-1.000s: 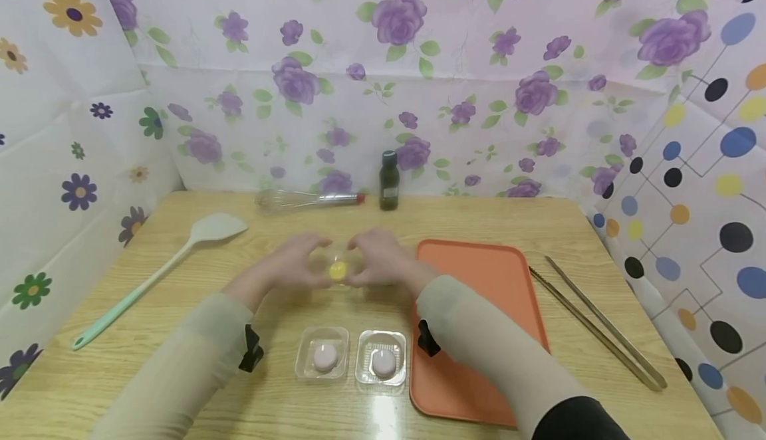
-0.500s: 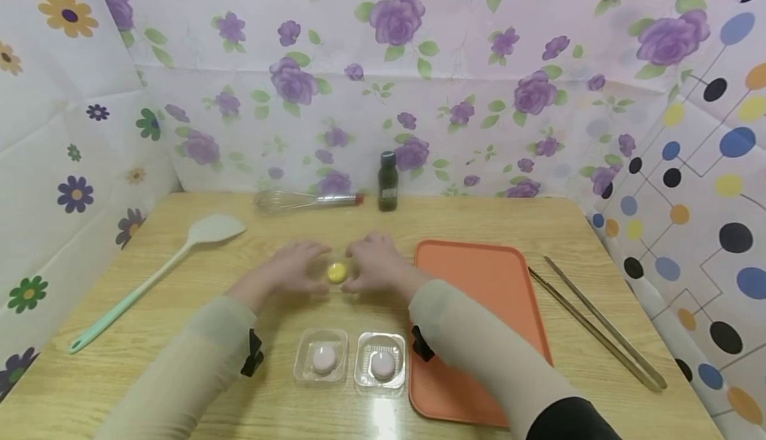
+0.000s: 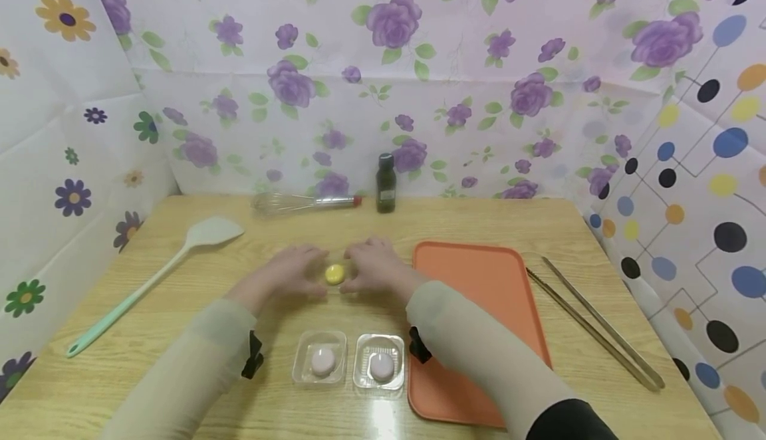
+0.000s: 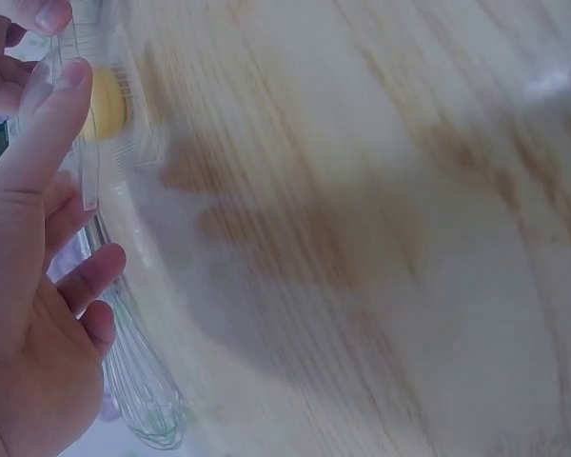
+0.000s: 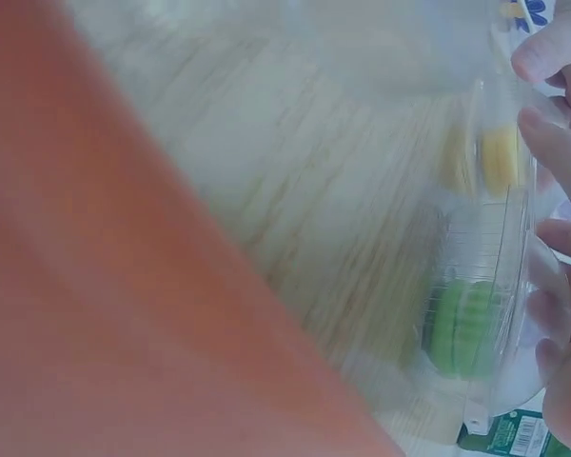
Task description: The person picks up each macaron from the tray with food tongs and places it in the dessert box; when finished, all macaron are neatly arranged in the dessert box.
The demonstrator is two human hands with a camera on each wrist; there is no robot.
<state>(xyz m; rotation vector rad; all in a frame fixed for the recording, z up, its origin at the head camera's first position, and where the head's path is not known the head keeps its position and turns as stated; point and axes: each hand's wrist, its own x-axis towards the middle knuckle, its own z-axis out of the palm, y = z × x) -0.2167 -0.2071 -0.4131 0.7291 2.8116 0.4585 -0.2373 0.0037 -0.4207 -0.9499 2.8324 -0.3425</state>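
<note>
In the head view, my left hand (image 3: 290, 272) and right hand (image 3: 378, 268) stand on either side of a yellow macaron (image 3: 334, 274). It lies in a clear plastic box (image 4: 90, 181), which both hands hold by its sides, thumbs nearest me and fingers behind. Whether the lid is fully down cannot be seen. Under my right palm, the right wrist view shows a green macaron (image 5: 462, 328) in another clear box, hidden from the head view. Nearer me, two pale pink macarons, a left one (image 3: 323, 361) and a right one (image 3: 382, 366), sit in clear boxes.
An orange tray (image 3: 467, 274) lies under my right forearm, with metal tongs (image 3: 595, 324) to its right. At the back are a whisk (image 3: 305, 203) and a dark bottle (image 3: 385, 184). A spatula (image 3: 155, 274) with a green handle lies left.
Both hands have come down slightly around the yellow macaron's box. The clear plastic seen above the macaron a second ago no longer stands out. The head view has shifted a little.
</note>
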